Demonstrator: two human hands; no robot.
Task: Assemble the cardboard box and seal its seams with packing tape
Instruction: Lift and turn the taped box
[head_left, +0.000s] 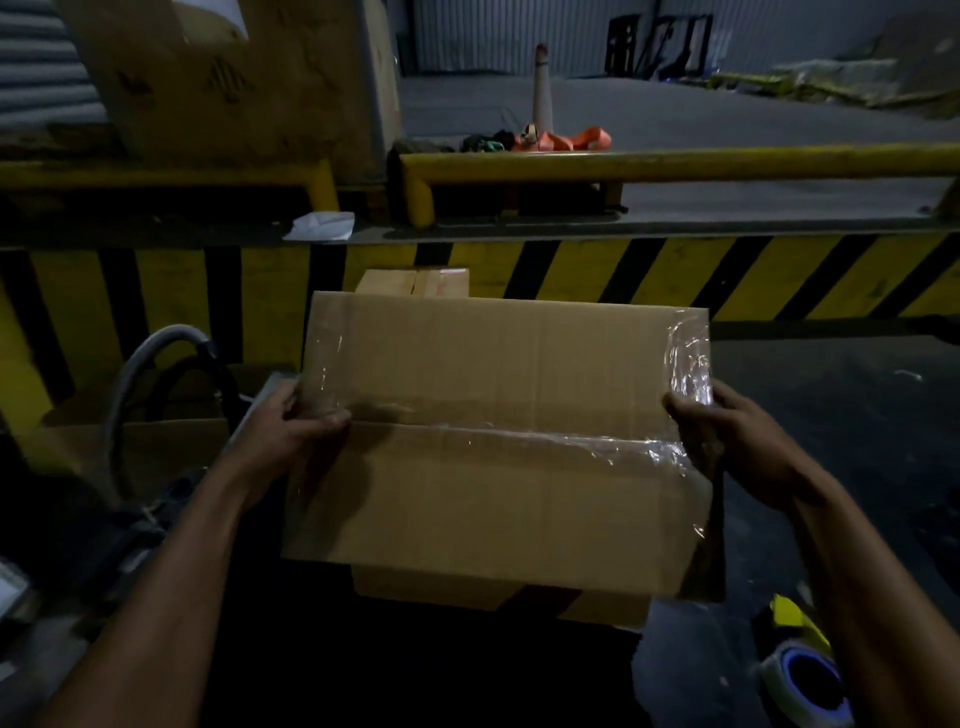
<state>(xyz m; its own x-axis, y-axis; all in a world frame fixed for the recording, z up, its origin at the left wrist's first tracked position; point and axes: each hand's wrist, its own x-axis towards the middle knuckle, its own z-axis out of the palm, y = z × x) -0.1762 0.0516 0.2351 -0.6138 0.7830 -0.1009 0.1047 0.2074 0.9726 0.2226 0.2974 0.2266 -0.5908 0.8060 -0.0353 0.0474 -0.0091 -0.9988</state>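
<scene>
A brown cardboard box (498, 364) fills the middle of the head view, its two flaps closed. Clear packing tape (571, 441) runs along the centre seam and wraps over the right edge; more tape shines at the left and right ends. My left hand (306, 421) grips the box's left edge with the thumb on top by the seam. My right hand (727, 431) holds the right edge over the taped end. A roll of clear tape (808, 686) with a blue core lies on the floor at the lower right.
Another cardboard piece (498, 592) lies under the held box, and a small box (415, 283) stands behind it. A yellow-and-black striped dock wall (675, 275) crosses ahead, with a yellow rail (675, 163) above. A grey hose (150, 358) curves at the left.
</scene>
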